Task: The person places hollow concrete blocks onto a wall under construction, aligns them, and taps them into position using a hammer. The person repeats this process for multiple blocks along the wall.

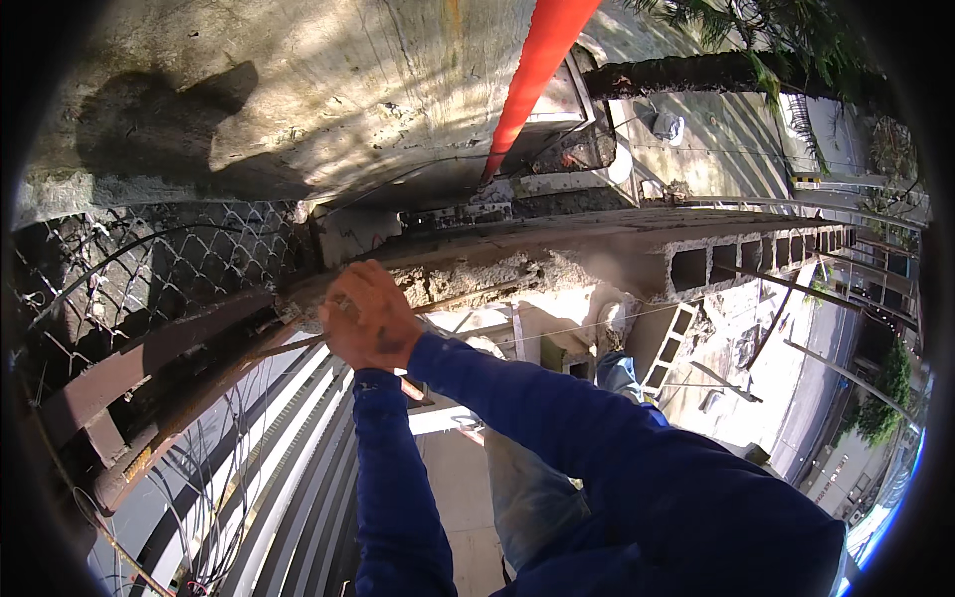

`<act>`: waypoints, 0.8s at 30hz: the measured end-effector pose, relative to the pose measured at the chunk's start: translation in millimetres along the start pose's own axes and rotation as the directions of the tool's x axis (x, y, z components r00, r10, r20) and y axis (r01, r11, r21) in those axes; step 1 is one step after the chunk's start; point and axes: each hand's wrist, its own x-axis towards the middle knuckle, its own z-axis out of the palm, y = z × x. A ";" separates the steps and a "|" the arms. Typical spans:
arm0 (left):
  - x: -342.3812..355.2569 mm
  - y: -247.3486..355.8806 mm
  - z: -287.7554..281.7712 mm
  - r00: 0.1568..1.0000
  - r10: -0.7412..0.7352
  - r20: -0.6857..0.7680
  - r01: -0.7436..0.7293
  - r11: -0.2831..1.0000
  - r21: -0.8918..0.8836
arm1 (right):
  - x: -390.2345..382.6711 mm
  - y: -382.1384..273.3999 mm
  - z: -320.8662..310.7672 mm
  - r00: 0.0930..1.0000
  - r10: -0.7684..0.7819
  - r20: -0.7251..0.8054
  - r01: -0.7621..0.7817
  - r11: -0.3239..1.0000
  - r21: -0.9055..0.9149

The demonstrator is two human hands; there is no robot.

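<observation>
My two hands are bunched together at the broken end of a rough concrete wall top (458,279). My right hand (383,306) lies over the left, its fingers curled closed. Much of my left hand (350,343) is covered by it, and the part that shows is closed too. A thin rod (468,297) runs along the wall edge, disappears at my hands and comes out on their left. Whether they grip it or something smaller is hidden. Both forearms wear blue sleeves.
Chain-link mesh (189,264) and a brown metal beam (159,363) lie left, above loose wires (224,448) and ribbed metal sheets (288,478). An orange-red pipe (537,75) rises ahead. Hollow blocks (691,269) line the wall to the right, high above a street (806,388).
</observation>
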 end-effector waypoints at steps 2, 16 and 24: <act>-5.4 6.9 34.8 0.990 0.039 -0.138 -0.027 0.996 0.084 | -45.2 56.6 -66.2 0.670 0.669 -0.321 -0.563 0.740 0.368; -1.8 100.3 70.1 0.952 0.285 -0.113 -0.292 0.955 -0.054 | -117.3 253.1 -108.1 -0.117 0.993 -0.017 -0.992 -0.116 0.053; -52.2 92.8 141.8 0.936 0.347 0.060 -0.353 0.926 0.137 | -78.5 211.5 -140.8 0.008 0.912 0.411 -0.100 0.410 -0.907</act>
